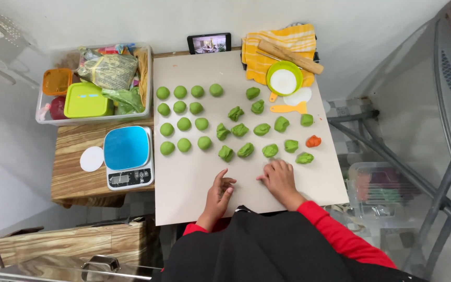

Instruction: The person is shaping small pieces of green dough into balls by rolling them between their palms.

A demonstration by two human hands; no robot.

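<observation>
My right hand (279,177) lies palm down on the pale board (194,177), fingers spread and pressed flat near the board's near edge; whether a bit of dough sits under the palm I cannot tell. My left hand (219,192) rests just to its left on the board, fingers loosely curled and gripping nothing. Closest to my right hand is a rough green dough lump (270,150), just beyond my fingertips and not touching them. It belongs to a scatter of rough green lumps (239,129) spread across the middle and right of the board. To their left the smooth green balls (184,124) stand in tidy rows. A single orange lump (313,141) lies at the right of the board, beside the green pieces. At the far right corner a yellow cloth (288,37) carries a wooden rolling pin (290,56) and a round green lid (284,78). Left of the board, on the wooden table (71,156), sits a kitchen scale with a blue plate (127,149), and beyond it a clear tub (147,78) full of packets and small boxes. A phone (209,43) leans against the far wall.
</observation>
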